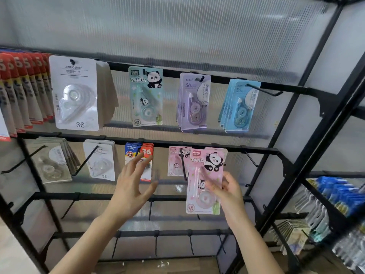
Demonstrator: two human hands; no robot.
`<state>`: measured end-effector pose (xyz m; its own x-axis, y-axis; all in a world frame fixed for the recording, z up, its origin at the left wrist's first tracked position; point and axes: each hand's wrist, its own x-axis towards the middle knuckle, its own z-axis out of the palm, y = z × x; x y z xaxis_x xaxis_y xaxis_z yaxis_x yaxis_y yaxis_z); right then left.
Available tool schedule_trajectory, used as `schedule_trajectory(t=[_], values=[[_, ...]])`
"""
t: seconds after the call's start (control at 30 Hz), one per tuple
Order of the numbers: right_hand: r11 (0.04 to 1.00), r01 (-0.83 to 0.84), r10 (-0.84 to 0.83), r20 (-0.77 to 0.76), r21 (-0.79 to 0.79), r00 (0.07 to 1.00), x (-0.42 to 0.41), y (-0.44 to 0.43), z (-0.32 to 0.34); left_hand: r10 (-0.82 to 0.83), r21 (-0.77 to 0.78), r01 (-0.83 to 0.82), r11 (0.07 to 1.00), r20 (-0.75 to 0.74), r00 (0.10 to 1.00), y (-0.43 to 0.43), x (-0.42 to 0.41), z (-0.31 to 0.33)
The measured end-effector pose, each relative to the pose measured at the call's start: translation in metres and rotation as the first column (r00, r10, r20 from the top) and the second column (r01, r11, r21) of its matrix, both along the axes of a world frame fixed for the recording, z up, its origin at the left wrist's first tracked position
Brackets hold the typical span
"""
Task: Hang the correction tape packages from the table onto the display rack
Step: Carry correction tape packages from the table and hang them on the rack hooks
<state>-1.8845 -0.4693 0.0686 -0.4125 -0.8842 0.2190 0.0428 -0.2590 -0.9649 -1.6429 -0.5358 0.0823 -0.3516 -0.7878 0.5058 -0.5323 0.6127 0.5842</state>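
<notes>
Right grip [227, 191], low in my view: fingers and thumb curled on the lower half of a pink panda correction tape package [198, 173], held upright just beside the hook [183, 167] of the rack [256, 149], middle row. Left grip [132, 186]: released, fingers spread, holding nothing, in front of the blue-red packages [131, 153].

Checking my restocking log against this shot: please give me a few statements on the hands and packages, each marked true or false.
1. The right hand holds a pink panda package. True.
2. The left hand is curled into a fist. False: its fingers are spread and it holds nothing.
3. A green panda package hangs on the upper row. True.
4. The blue packages hang on the lower row. False: they hang on the upper row, right of the purple packages.
</notes>
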Motion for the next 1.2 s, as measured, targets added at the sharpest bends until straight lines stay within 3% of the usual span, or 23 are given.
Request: schedule_trajectory(t=[0.23, 0.57, 0.93, 1.2], values=[[0.996, 0.051, -0.05, -0.012, 0.079, 0.999, -0.02, 0.02, -0.03, 0.119, -0.02, -0.118, 0.993, 0.106, 0.987, 0.004, -0.017, -0.017], [0.981, -0.101, 0.107, -0.026, 0.163, 0.994, 0.021, 0.007, -0.058, 0.255, -0.108, -0.239, 0.965, 0.18, 0.95, -0.009, -0.015, -0.016], [0.97, -0.036, 0.042, -0.02, 0.242, 0.999, 0.028, -0.026, -0.068, 0.267, -0.18, -0.229, 0.957, 0.234, 0.935, -0.029, -0.015, -0.008], [0.924, 0.006, 0.02, -0.064, 0.383, 0.998, 0.01, -0.099, -0.072, 0.278, -0.21, -0.201, 0.957, 0.457, 0.845, -0.06, -0.02, -0.008]])
